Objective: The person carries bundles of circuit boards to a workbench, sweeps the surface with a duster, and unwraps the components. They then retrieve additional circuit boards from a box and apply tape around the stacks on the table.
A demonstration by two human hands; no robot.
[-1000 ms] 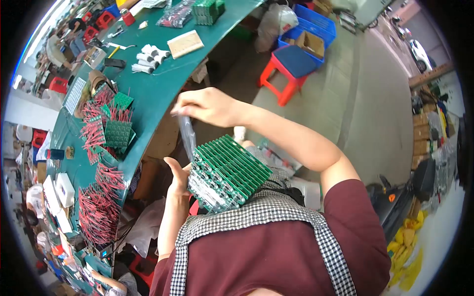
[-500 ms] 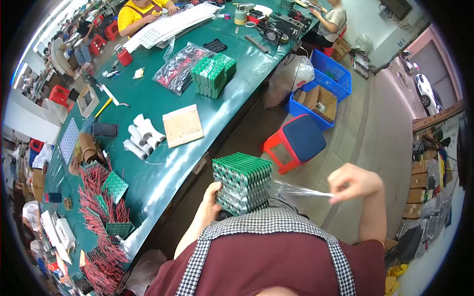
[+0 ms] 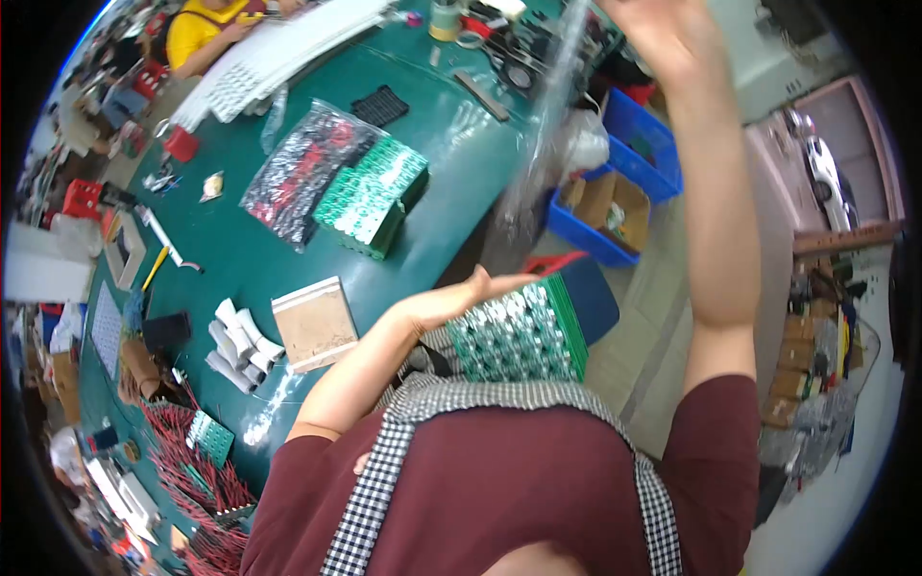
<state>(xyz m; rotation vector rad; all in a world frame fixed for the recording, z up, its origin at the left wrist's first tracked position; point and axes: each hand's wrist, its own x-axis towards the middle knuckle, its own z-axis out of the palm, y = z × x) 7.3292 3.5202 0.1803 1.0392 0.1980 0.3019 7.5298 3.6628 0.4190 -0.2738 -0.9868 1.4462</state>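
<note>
My left hand [image 3: 456, 300] lies along the far side of a stack of green circuit boards [image 3: 519, 331], its fingers mostly straight, and steadies the stack at my lap. Rows of silvery round contacts cover the stack's upper face. High at the top edge is my right hand [image 3: 663, 29], raised with the arm stretched out; its fingertips are partly cut off. From there a strip of clear plastic film [image 3: 552, 120] hangs down toward the stack, blurred by motion. Whether its lower end touches the boards I cannot tell.
The green table [image 3: 451, 182] bears another green board stack [image 3: 375, 197], a bagged bundle [image 3: 307, 173], a wooden board [image 3: 315, 324], grey-white rolls [image 3: 245, 344] and red wires [image 3: 182, 461]. Blue crates [image 3: 591, 240] and a stool [image 3: 600, 298] stand right. A person in yellow [image 3: 197, 38] sits across.
My right hand has swept from the right side up to the top, drawing the film out longer. The stack has turned and tipped, and my left hand has shifted to its far side.
</note>
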